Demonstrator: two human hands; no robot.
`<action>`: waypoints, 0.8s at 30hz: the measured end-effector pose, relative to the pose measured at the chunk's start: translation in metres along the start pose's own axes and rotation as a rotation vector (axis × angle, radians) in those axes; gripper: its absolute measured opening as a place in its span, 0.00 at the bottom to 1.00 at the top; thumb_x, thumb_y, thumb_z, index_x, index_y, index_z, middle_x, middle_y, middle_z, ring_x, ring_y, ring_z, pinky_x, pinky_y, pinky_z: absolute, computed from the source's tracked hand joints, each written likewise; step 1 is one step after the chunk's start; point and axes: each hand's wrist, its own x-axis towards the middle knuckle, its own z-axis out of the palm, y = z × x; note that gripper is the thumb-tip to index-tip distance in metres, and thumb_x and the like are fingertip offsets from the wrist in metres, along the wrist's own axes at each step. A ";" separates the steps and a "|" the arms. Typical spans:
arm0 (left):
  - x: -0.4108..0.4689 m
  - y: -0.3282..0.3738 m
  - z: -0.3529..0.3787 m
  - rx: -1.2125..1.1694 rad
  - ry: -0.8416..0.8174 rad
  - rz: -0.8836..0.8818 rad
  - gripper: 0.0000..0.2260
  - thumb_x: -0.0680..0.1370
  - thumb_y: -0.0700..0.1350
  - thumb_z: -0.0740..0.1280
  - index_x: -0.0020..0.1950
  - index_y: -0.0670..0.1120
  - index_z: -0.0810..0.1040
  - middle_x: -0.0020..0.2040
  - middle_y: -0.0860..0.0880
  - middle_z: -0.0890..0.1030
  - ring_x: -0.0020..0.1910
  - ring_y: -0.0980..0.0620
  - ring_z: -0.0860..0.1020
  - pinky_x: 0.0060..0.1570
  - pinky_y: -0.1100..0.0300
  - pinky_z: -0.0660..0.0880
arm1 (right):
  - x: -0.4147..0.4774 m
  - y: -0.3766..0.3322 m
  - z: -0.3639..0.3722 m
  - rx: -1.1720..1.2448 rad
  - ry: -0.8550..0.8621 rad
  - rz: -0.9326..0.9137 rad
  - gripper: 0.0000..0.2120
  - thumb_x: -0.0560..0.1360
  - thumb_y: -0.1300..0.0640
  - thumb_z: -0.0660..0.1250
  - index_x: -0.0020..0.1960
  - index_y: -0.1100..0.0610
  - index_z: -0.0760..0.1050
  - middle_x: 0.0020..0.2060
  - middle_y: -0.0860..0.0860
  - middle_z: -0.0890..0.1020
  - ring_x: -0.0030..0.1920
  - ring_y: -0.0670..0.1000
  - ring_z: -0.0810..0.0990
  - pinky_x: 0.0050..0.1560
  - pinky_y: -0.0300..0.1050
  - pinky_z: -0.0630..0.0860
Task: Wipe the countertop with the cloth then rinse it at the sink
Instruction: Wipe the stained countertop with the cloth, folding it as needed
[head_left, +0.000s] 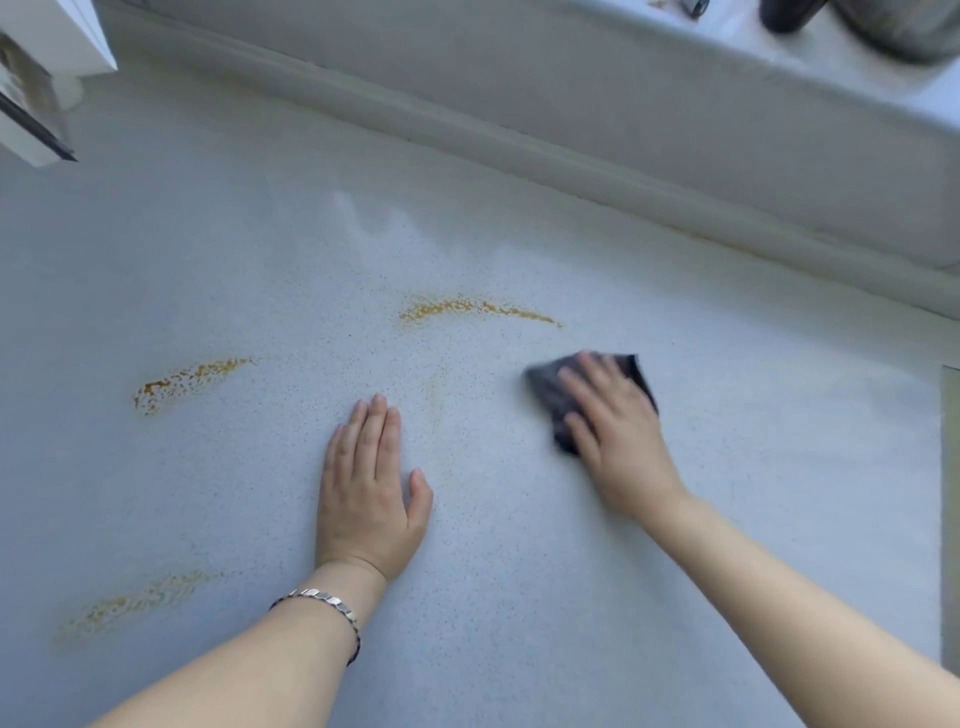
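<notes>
Your right hand (618, 436) presses the cloth (543, 384) flat, fingers (584, 397) spread, to scrub; left hand (366, 493), fingers together, braces on the desk (519, 597).

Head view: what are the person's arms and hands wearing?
No sleeves or gloves; both forearms are bare. The left hand has a silver bracelet of flat angular links at the wrist, with a dark section. The right hand wears nothing visible.
</notes>
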 end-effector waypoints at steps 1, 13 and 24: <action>0.001 0.000 0.000 -0.006 -0.002 -0.001 0.26 0.70 0.47 0.55 0.65 0.35 0.66 0.65 0.35 0.72 0.66 0.43 0.62 0.70 0.55 0.49 | 0.011 0.002 -0.006 0.085 0.043 0.178 0.23 0.77 0.49 0.54 0.69 0.57 0.65 0.70 0.58 0.66 0.72 0.58 0.61 0.70 0.45 0.55; -0.002 0.007 -0.011 -0.033 -0.123 -0.056 0.26 0.70 0.48 0.54 0.63 0.33 0.68 0.64 0.34 0.73 0.66 0.44 0.62 0.69 0.58 0.46 | -0.059 -0.017 -0.027 0.254 0.143 0.447 0.09 0.71 0.65 0.68 0.51 0.62 0.77 0.53 0.55 0.79 0.57 0.55 0.76 0.54 0.39 0.67; -0.003 0.064 -0.070 -0.133 -0.450 0.173 0.27 0.76 0.47 0.61 0.73 0.50 0.55 0.75 0.49 0.52 0.73 0.51 0.52 0.70 0.60 0.49 | -0.085 -0.059 -0.059 0.296 -0.105 0.432 0.06 0.72 0.62 0.63 0.38 0.54 0.68 0.35 0.50 0.72 0.38 0.53 0.71 0.34 0.36 0.64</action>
